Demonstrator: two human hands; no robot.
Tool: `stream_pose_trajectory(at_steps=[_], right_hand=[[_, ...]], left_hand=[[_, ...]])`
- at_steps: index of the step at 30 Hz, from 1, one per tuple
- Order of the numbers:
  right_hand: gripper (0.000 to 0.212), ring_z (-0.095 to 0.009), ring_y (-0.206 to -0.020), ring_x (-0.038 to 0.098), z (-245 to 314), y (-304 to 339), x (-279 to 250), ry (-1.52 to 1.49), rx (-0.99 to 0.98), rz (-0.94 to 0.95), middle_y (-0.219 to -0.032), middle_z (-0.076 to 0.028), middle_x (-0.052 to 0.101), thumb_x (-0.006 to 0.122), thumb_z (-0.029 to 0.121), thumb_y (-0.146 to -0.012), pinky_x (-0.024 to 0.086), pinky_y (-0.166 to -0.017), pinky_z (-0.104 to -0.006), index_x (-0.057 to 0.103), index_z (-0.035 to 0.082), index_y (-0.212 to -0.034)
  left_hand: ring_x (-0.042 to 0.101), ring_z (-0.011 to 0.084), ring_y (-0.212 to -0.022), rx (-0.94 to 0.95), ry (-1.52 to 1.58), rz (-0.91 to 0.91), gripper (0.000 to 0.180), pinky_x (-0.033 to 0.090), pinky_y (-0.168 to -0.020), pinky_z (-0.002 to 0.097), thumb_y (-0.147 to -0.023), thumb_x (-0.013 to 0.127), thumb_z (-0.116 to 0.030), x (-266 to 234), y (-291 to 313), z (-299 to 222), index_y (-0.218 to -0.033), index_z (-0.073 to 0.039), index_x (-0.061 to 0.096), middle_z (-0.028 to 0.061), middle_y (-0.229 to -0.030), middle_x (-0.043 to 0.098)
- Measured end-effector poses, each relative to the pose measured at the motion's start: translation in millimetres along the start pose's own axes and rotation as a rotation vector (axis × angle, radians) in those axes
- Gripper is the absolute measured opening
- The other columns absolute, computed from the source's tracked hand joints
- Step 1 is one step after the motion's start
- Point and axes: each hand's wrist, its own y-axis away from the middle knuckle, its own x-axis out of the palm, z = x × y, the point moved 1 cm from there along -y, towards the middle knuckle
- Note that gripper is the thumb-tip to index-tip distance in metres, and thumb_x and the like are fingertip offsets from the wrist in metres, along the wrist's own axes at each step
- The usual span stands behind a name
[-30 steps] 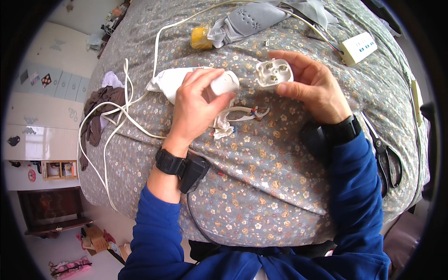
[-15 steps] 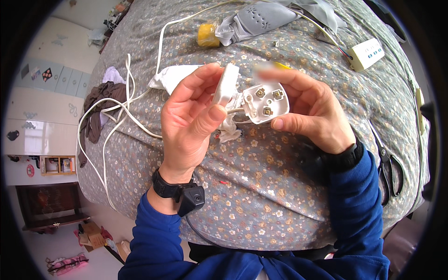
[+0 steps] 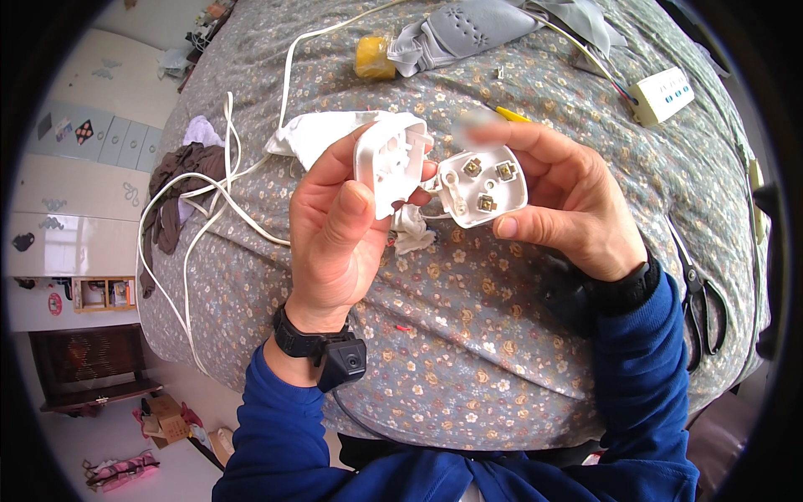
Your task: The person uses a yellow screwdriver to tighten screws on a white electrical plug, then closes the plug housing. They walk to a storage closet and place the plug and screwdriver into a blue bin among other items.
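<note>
My left hand (image 3: 322,238) is closed around a white plastic plug cover (image 3: 386,163), its hollow inner side turned toward the right. In my right hand (image 3: 581,197), thumb and fingers grip the white plug base (image 3: 483,186) by its edges. Brass terminals show on the base's inner face. The two halves are apart, with fingertips of my left hand in the gap. A crumpled white scrap (image 3: 412,230) lies below them, and a white cloth-like piece (image 3: 322,134) is partly hidden behind my left hand.
On the flowered bedspread (image 3: 493,360), a white cable (image 3: 188,293) loops at left beside brown cloth (image 3: 171,197). Black-handled scissors (image 3: 704,305) lie at right. A white socket box (image 3: 662,96), grey fabric (image 3: 464,38), yellow cylinder (image 3: 373,58) and yellow stick (image 3: 512,115) lie farther back.
The cover in my left hand has moved left, away from the base, and turned so its inside shows. My right hand has shifted slightly right with the base.
</note>
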Motion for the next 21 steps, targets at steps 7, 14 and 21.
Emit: stream_pose_trajectory(at_steps=[7, 14, 21], right_hand=[[0.068, -0.016, -0.112, 0.063, 5.5, 3.4, 2.2, 0.017, 0.047, -0.014, -0.119, -0.010, 0.068, 0.082, 0.001, -0.077, 0.047, -0.101, -0.0302, 0.051, -0.003, -0.137], [0.068, -0.016, -0.111, 0.063, 5.1, 4.0, 2.1, 0.000, 0.031, -0.031, -0.118, -0.009, 0.068, 0.084, 0.002, -0.075, 0.048, -0.100, -0.0300, 0.052, -0.002, -0.135], [0.069, -0.015, -0.112, 0.063, 4.5, 3.0, 3.0, 0.033, -0.036, -0.024, -0.120, -0.009, 0.067, 0.084, 0.000, -0.075, 0.048, -0.098, -0.0293, 0.051, -0.002, -0.135]], left_hand=[[0.065, 0.0266, -0.113, -0.017, -0.018, -0.006, 0.066, 0.055, -0.093, 0.0389, -0.094, 0.067, -0.042, 0.4, 0.0, 1.1, -0.138, 0.003, 0.048, 0.0210, -0.128, 0.061], [0.065, 0.0210, -0.109, -0.007, -0.175, -0.132, 0.056, 0.053, -0.092, 0.0328, -0.094, 0.068, -0.032, -3.3, -0.6, 1.3, -0.134, 0.004, 0.052, 0.0164, -0.122, 0.064], [0.056, 0.0139, -0.115, 0.101, -0.828, -0.076, 0.041, 0.048, -0.094, 0.0291, -0.090, 0.065, -0.008, -6.1, -15.5, -7.7, -0.128, 0.006, 0.056, 0.0133, -0.118, 0.062]])
